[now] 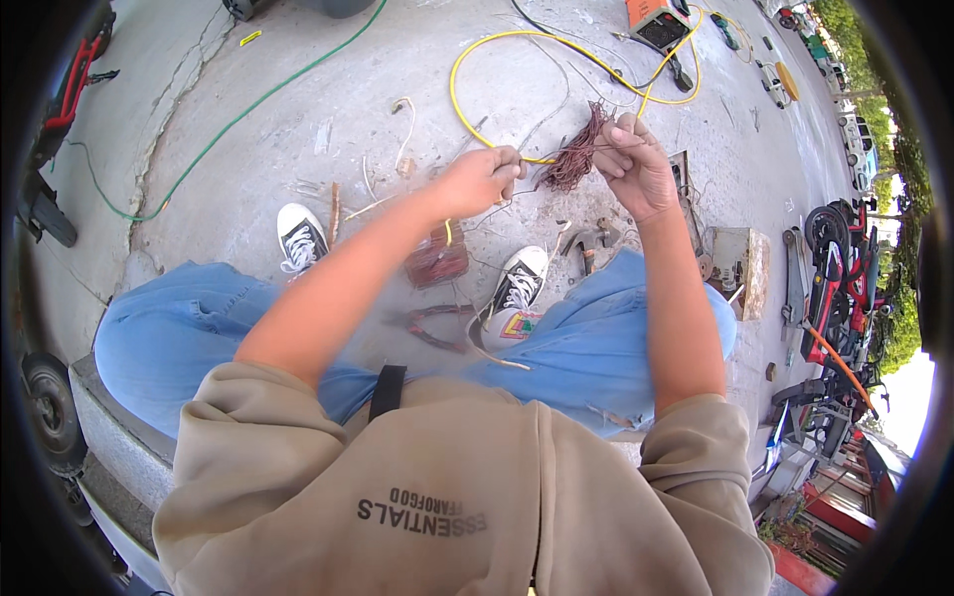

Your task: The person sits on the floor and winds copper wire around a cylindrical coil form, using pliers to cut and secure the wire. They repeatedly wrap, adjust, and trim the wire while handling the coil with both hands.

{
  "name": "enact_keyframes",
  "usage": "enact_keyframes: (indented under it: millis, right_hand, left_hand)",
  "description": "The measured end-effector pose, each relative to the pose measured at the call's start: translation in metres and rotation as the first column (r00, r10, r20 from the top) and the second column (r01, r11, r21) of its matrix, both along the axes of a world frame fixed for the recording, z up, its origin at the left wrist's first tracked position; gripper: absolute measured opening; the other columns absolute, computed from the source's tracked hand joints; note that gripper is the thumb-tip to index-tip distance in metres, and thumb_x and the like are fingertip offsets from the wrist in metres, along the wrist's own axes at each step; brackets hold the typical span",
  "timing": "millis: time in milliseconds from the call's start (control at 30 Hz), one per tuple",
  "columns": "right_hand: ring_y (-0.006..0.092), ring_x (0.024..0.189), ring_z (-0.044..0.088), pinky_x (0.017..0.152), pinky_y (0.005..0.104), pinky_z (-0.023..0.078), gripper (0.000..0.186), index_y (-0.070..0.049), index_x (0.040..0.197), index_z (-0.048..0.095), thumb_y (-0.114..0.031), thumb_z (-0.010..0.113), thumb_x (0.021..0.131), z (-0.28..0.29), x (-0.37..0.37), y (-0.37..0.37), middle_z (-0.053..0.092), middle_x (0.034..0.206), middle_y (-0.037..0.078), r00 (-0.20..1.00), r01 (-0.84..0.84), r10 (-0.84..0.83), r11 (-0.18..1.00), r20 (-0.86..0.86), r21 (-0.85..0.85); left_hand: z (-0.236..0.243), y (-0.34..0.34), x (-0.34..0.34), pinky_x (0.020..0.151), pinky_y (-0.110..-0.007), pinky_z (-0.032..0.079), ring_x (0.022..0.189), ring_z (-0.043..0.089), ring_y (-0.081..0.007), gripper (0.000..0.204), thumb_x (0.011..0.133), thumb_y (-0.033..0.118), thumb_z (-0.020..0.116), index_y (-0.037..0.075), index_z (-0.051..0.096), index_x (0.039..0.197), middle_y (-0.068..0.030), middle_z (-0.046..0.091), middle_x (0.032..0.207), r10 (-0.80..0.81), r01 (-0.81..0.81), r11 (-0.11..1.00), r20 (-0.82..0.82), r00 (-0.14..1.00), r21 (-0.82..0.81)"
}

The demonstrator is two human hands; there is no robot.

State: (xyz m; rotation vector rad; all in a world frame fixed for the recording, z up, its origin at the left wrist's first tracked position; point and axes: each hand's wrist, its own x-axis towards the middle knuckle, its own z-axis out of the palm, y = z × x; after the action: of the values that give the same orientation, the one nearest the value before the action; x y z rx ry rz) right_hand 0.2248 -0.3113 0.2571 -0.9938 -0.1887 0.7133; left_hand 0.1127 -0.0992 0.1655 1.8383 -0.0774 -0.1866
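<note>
A bundle of thin reddish-brown wire [571, 162] is between my hands, over the concrete. My right hand [636, 164] is raised at its right end, fingers closed on strands of it. At the bundle's left, my left hand [484, 181] is closed in a pinch; what its fingertips hold is too fine to make out. Below my left hand a reddish-brown block-shaped thing [437, 258] sits on the ground between my shoes. Nearer to me lies a red-handled tool [440, 328], blurred, perhaps pliers or cutters. A hammer [593, 243] rests beside my right knee.
A yellow hose [457, 84] loops behind the bundle toward an orange machine [658, 24]. A green hose [253, 107] curves at left. A worn metal box [738, 266] stands by my right knee. Motorbikes [835, 268] line the right; a red vehicle [72, 89] is at far left.
</note>
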Motion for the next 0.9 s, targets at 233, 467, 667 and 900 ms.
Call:
enact_keyframes:
  millis: [233, 467, 667, 900]
  right_hand:
    - [0.0057, 0.052, 0.032, 0.048, 0.0208, 0.029, 0.024, -0.004, 0.102, 0.053, 0.009, 0.058, 0.082, 0.004, 0.017, -0.005, 0.042, 0.068, -0.002, 0.981, 0.188, -0.191, 0.979, -0.031, -0.083]
    - [0.0055, 0.050, 0.031, 0.046, 0.0218, 0.028, 0.021, 0.000, 0.103, 0.054, 0.006, 0.061, 0.083, -0.026, 0.039, -0.012, 0.043, 0.067, -0.002, 0.912, 0.229, -0.280, 0.954, -0.301, -0.193]
    - [0.0078, 0.052, 0.045, 0.049, 0.0214, 0.040, 0.016, -0.002, 0.090, 0.060, 0.000, 0.072, 0.080, -0.056, 0.024, 0.003, 0.053, 0.071, -0.001, 0.937, 0.210, -0.323, 0.825, -0.134, -0.524]
    - [0.0118, 0.058, 0.055, 0.049, 0.0256, 0.049, 0.016, -0.002, 0.084, 0.061, -0.007, 0.075, 0.079, -0.121, -0.019, 0.014, 0.058, 0.075, 0.003, 0.970, 0.165, -0.242, 0.585, 0.023, -0.794]
  left_hand:
    - [-0.037, -0.051, 0.002, 0.073, -0.035, 0.049, 0.077, 0.060, -0.0165, 0.020, 0.099, 0.020, 0.046, 0.004, 0.057, 0.093, -0.0093, 0.062, 0.080, -0.004, -0.074, 0.934, -0.217, 0.976, -0.350]
    - [-0.015, -0.045, -0.032, 0.064, -0.025, 0.040, 0.065, 0.043, -0.0072, 0.033, 0.099, 0.032, 0.053, 0.002, 0.068, 0.097, 0.0043, 0.049, 0.068, 0.252, -0.298, 0.923, -0.201, 0.947, -0.244]
    - [-0.010, -0.027, -0.039, 0.063, -0.025, 0.036, 0.066, 0.046, -0.0068, 0.038, 0.094, 0.040, 0.061, 0.005, 0.063, 0.079, 0.0028, 0.053, 0.070, 0.443, -0.508, 0.816, -0.264, 0.857, -0.277]
    - [-0.009, -0.015, -0.036, 0.054, -0.025, 0.031, 0.052, 0.039, -0.0080, 0.033, 0.091, 0.030, 0.067, 0.013, 0.050, 0.070, 0.0062, 0.037, 0.057, 0.576, -0.778, 0.506, -0.525, 0.626, -0.372]
